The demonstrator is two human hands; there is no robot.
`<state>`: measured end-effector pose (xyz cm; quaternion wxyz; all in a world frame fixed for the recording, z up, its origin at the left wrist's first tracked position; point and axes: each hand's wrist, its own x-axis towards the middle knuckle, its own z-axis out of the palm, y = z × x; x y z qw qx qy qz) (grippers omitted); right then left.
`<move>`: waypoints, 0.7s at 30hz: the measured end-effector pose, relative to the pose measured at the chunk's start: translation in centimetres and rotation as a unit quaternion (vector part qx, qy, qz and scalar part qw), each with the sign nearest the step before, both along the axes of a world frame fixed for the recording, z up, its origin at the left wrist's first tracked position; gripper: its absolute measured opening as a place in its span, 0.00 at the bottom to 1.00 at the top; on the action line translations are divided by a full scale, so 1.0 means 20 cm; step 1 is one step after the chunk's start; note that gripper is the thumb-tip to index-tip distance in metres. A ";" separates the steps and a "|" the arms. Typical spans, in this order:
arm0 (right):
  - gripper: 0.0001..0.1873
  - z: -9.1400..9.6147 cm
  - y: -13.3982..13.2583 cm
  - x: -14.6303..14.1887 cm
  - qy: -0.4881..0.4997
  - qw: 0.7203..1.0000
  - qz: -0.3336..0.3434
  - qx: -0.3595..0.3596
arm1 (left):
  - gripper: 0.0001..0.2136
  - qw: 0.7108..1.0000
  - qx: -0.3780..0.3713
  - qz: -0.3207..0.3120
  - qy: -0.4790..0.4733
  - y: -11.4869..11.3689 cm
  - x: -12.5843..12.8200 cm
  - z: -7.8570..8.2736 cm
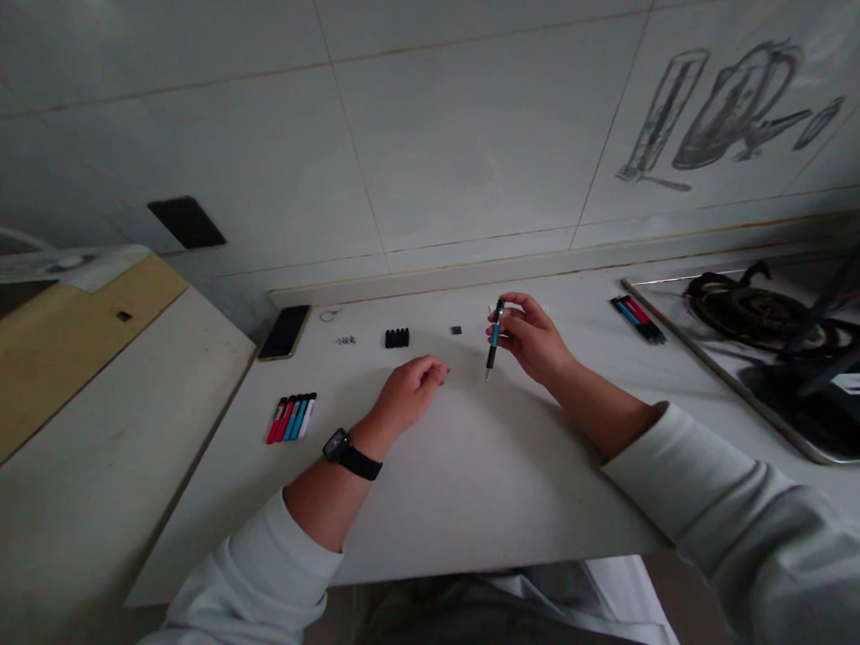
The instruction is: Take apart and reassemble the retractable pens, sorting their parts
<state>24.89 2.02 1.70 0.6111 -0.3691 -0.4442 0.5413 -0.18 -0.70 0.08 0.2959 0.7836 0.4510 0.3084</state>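
Nearest: dark clothing (494, 633) below the table edge, then pale grey sleeves (261, 578), both pushed up the forearms. White tabletop (483, 499) beyond. Black-strapped watch (336, 444) on the left wrist.

To the left, just short of mid-table: a neat side-by-side row of barrels (292, 418), red, blue-green and white, black at the far ends. Left hand (410, 392) near the table's middle, fingers loosely curled inward, almost a fist; cannot tell of anything small inside. Right hand (533, 339) slightly farther out, thumb and fingertips pinched on the upper part of a blue-and-black pen (493, 345). Pen tilted, silvery tip down and toward the body, to the right of the left hand and well apart from it.

Along the far part of the table, right to left: a bunch of black, red and blue pens (637, 319), beside the metal rim (716, 370) of a surface bearing dark equipment (843, 392); a small dark square piece (456, 330), between pen and toothed black block (396, 338); tiny silvery parts (346, 341), too small to make out; phone (285, 332), dark screen up. Thin loop (329, 315) near the phone.

Farthest: pale tiled wall (459, 139), grey kitchenware picture (735, 110) at right, dark panel (186, 223) at left.
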 end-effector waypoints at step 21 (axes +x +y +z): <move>0.23 0.14 0.14 0.38 0.019 0.987 -0.149 0.055 | 0.14 0.997 0.049 -0.020 0.050 0.03 -0.04 -0.02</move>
